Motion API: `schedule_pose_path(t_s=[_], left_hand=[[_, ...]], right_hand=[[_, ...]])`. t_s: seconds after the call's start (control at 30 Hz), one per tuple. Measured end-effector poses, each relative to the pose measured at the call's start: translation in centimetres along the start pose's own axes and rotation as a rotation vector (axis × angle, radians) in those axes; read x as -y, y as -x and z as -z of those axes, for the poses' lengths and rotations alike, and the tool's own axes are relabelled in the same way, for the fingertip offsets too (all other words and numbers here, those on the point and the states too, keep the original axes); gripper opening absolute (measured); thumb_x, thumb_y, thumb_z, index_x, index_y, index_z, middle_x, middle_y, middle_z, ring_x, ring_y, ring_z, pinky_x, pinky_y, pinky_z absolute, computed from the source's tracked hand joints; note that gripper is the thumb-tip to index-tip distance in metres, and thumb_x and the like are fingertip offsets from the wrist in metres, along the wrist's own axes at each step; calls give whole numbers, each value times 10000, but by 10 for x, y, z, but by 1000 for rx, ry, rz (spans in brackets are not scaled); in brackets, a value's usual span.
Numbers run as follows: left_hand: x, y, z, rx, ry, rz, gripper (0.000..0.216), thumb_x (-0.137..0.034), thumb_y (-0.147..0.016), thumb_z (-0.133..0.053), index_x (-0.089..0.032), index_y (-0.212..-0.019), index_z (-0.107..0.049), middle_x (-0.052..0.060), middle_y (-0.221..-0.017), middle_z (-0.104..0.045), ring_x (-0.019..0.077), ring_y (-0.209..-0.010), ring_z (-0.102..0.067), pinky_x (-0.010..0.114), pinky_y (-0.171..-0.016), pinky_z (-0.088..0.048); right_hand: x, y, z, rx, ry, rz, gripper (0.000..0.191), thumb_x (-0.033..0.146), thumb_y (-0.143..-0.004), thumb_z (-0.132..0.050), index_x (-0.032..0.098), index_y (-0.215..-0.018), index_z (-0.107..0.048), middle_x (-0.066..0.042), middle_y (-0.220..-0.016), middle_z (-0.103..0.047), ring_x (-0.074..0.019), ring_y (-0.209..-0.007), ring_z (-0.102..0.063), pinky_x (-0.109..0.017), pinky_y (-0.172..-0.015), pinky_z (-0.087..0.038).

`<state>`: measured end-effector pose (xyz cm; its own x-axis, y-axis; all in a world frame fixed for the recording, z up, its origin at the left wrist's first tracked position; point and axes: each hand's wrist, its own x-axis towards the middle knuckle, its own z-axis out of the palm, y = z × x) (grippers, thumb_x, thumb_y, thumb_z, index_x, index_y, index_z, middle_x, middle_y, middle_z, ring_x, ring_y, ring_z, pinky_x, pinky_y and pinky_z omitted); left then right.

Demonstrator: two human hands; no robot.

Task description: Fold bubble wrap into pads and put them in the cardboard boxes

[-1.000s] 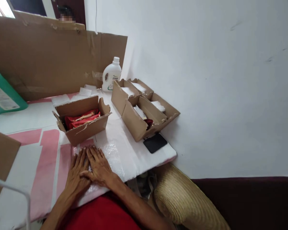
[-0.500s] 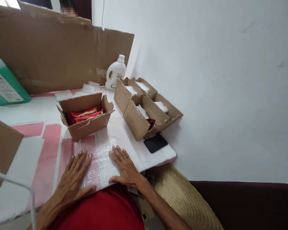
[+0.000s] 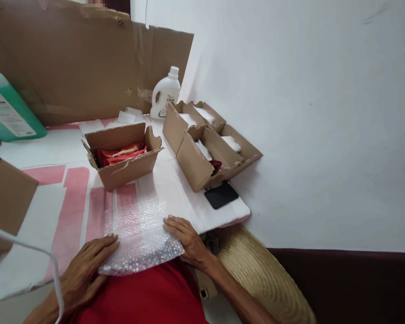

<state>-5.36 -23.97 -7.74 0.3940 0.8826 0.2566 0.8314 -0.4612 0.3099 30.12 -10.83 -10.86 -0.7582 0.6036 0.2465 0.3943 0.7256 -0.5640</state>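
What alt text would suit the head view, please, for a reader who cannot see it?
A person's left hand and right hand rest on opposite edges of a bubble wrap sheet on a table. Behind stands an open cardboard box of red packets, with more boxes and a white bottle nearby.

A sheet of bubble wrap lies on the table at its near edge, between the left hand and the right hand, both flat at its sides. Behind it sits a box with packets in it. To the right, a cluster of boxes stands by the wall, with a phone in front and a bottle behind. A cardboard sheet stands along the back.
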Motion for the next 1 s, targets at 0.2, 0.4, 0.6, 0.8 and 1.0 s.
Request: schedule_pose_path(t_s=[0.2,0.4,0.6,0.8,1.0], left_hand=[[11,-5,-17,-223,203,111,368,-216,-884,-555,-277,-1233,-655,54,-1112,-750,201,-1010,-722,284,-870,-577],[-16,-24,-30,-416,202,406,115,-307,-937,-589,-227,-965,-667,24,-919,-684,174,-847,-686,277,-774,-548],[-30,-34,-36,-502,-28,423,115,-308,-955,-578,-205,-920,-615,39,-917,-627,188,-838,-635,315,-778,-497],[-28,-37,-39,-470,-30,426,131,-290,-941,-616,-214,-855,-552,14,-835,-585,180,-792,-587,312,-765,-465],[-27,-40,-41,-454,-82,445,156,-317,-939,-614,-222,-835,-546,9,-818,-586,180,-780,-574,306,-739,-448]], right_hand=[[3,-14,-18,-340,-147,-119,177,288,-1009,-564,246,-1085,-719,-71,-1125,-757,-251,-1095,-668,-441,-944,-488],[20,-23,-33,-470,-114,-318,115,232,-994,-561,229,-970,-674,-82,-1103,-685,-252,-1074,-598,-433,-919,-482],[24,-26,-37,-509,-11,-408,161,238,-1034,-497,216,-938,-625,-89,-1108,-630,-248,-1077,-545,-451,-962,-469],[24,-29,-42,-543,79,-390,126,199,-1011,-514,201,-911,-591,-100,-1094,-629,-247,-1054,-544,-438,-935,-476],[24,-33,-45,-596,118,-392,112,172,-972,-556,205,-865,-567,-96,-1058,-641,-247,-1026,-554,-428,-921,-479]])
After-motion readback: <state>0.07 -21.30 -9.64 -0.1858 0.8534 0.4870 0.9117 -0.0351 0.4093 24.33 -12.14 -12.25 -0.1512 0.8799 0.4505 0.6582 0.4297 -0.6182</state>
